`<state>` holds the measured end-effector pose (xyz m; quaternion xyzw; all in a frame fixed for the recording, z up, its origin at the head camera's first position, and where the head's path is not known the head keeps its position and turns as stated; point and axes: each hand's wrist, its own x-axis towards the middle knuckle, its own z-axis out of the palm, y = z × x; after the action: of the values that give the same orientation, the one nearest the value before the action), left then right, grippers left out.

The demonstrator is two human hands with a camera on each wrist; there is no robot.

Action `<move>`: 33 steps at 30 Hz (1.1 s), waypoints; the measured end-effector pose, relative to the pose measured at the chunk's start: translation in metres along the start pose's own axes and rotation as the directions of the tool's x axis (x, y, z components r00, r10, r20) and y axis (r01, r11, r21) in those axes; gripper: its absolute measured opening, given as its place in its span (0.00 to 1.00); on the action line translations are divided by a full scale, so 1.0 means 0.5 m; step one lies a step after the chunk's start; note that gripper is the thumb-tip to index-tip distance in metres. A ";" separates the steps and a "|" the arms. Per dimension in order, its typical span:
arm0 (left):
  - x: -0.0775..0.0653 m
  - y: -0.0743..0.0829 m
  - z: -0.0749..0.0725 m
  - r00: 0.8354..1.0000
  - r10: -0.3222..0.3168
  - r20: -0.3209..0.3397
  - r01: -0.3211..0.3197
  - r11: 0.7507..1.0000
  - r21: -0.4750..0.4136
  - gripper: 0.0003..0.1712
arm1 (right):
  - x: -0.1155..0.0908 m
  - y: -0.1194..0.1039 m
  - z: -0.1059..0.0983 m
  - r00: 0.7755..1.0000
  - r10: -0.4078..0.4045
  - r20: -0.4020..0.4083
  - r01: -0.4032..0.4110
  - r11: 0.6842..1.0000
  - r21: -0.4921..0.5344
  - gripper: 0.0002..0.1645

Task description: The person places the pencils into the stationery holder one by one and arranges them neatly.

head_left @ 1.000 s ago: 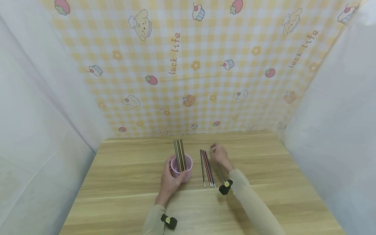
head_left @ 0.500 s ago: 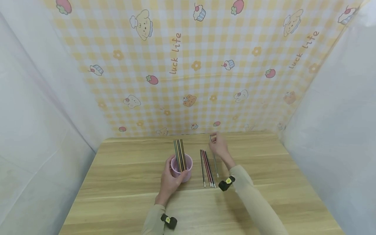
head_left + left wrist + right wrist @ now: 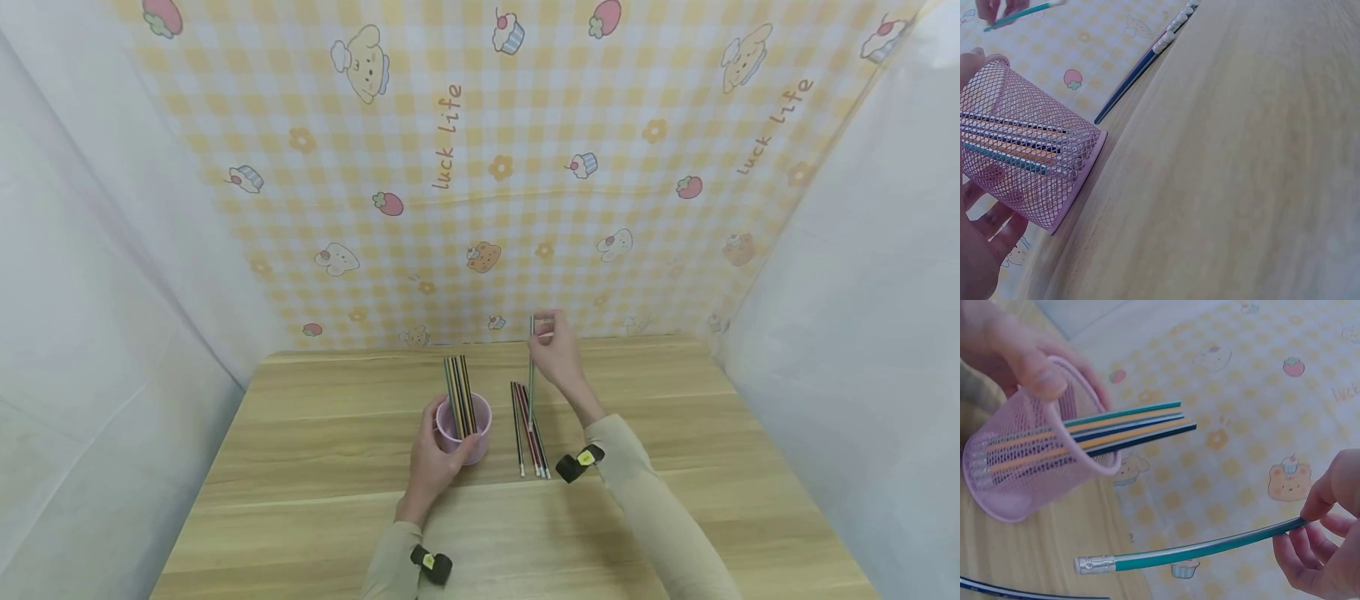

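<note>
Gripping one pink mesh cup (image 3: 1029, 103) in the left hand (image 3: 435, 462), with fingers curled round the left side and thumb on the near side close to the rim. Standing that single cup upright on the one wooden table (image 3: 315, 500), left of centre. Holding inside it a bundle of loaded pencils (image 3: 1138, 423), at least five by colour (teal, yellow-orange, dark), too tightly packed for an exact count, with eraser ends down and bare ends above the rim. Pinching exactly one teal pencil (image 3: 1204, 547) by its far end between thumb and fingers of the right hand (image 3: 557, 348), closed only at the tips, with a single silver-banded eraser end pointing near and down. Raising that one pencil above the far part of the table, right of the cup and clear of the tabletop. Seeing between the cup and the right arm one lone dark pencil (image 3: 518, 433) and, just to its right, a red-and-dark bunch (image 3: 533, 454) of at least two. Wearing two beige sleeves (image 3: 660, 525) and two black wrist cameras (image 3: 581, 463). Facing one yellow-checked cloth (image 3: 495, 200) at the far side.
</note>
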<state>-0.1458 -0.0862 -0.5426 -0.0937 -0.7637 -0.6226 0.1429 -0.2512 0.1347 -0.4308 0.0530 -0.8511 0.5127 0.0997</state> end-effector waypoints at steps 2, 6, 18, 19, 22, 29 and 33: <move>0.000 -0.001 0.000 1.000 -0.005 0.000 0.005 1.000 -0.002 0.47 | -0.002 -0.015 0.000 1.000 0.006 -0.019 -0.006 1.000 0.011 0.26; -0.001 -0.003 0.001 1.000 -0.009 0.003 0.009 1.000 -0.006 0.47 | -0.006 -0.043 0.006 0.998 0.005 -0.067 -0.002 0.999 0.049 0.25; -0.002 0.001 0.000 1.000 0.011 -0.006 -0.011 1.000 -0.008 0.47 | -0.008 -0.084 0.044 0.991 -0.090 -0.099 0.108 0.974 0.200 0.25; -0.002 0.001 0.000 1.000 0.012 -0.006 -0.012 1.000 -0.006 0.47 | -0.008 -0.085 0.048 0.991 -0.095 -0.097 0.113 0.973 0.200 0.25; -0.002 0.001 0.001 1.000 0.014 -0.011 -0.014 1.000 -0.001 0.47 | -0.009 -0.087 0.063 0.990 -0.115 -0.085 0.130 0.971 0.202 0.24; -0.001 0.000 0.002 0.999 0.034 -0.018 -0.034 0.999 0.000 0.47 | -0.011 -0.077 0.100 0.985 -0.154 -0.081 0.166 0.968 0.188 0.22; 0.000 -0.002 0.002 0.999 0.049 -0.017 -0.048 0.999 0.004 0.47 | -0.018 -0.068 0.117 0.988 -0.138 -0.063 0.148 0.972 0.183 0.22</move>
<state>-0.1464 -0.0855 -0.5437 -0.1065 -0.7610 -0.6184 0.1647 -0.2427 0.0667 -0.4300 0.1106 -0.7904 0.5831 0.1521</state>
